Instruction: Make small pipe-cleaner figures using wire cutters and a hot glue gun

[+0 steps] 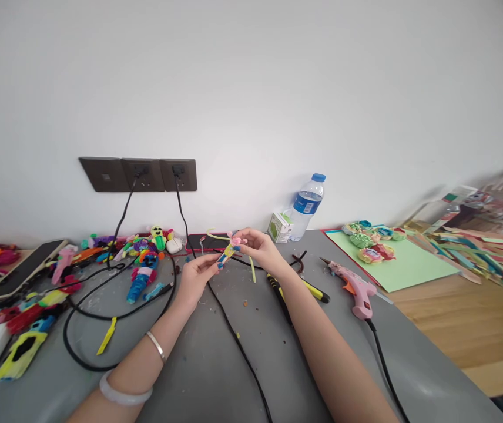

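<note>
Pink and yellow, a small craft figure is held above the gray worktop between a person's left hand and right hand. Its long axis slants from upper right to lower left, the pink end beside the right fingers and the lower end at the left fingertips. Neither hand is clearly nearer; both touch it, the fingers of each pinching an end from opposite sides. Rounded pink lobes top the yellow body, and blue shows lower down, though some of it may be nail color. One thin yellow-green strand curves left from the pink end; another pale length hangs below the right hand. Whether the two join is hidden behind the fingers.
</note>
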A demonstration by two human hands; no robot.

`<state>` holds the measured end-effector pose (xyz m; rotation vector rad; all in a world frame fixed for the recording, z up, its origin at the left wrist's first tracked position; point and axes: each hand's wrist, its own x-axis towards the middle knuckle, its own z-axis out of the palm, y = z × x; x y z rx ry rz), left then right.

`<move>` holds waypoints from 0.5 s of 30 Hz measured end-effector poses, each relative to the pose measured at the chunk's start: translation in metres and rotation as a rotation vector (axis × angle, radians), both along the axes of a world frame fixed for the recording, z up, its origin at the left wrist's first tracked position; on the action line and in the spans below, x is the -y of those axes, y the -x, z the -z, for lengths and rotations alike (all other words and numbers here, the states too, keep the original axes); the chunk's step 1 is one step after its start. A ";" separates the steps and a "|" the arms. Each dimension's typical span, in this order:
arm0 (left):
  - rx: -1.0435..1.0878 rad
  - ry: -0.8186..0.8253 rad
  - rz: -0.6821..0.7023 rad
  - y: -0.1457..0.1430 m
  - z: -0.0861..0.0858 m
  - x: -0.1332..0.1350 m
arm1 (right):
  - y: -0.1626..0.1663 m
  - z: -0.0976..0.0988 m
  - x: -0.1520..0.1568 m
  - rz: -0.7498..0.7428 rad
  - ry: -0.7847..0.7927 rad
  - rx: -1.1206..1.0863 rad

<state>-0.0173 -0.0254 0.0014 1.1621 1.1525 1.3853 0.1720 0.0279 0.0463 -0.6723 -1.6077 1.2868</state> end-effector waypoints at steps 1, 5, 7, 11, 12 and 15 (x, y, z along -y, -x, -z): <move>0.016 0.006 0.003 0.000 -0.001 0.000 | 0.000 0.001 -0.001 0.001 0.001 0.001; 0.074 0.032 0.019 -0.001 -0.003 0.001 | -0.001 0.003 -0.002 0.004 0.004 -0.019; 0.097 0.043 0.020 -0.001 -0.003 0.002 | -0.001 0.002 -0.001 0.013 -0.003 -0.024; 0.096 0.039 0.009 -0.002 -0.005 0.003 | -0.002 0.000 0.000 0.009 0.009 -0.024; 0.086 0.033 0.005 -0.003 -0.006 0.004 | -0.003 -0.001 0.000 -0.002 0.020 -0.026; 0.061 0.009 -0.016 -0.003 -0.006 0.004 | -0.005 0.000 0.000 -0.045 0.062 -0.029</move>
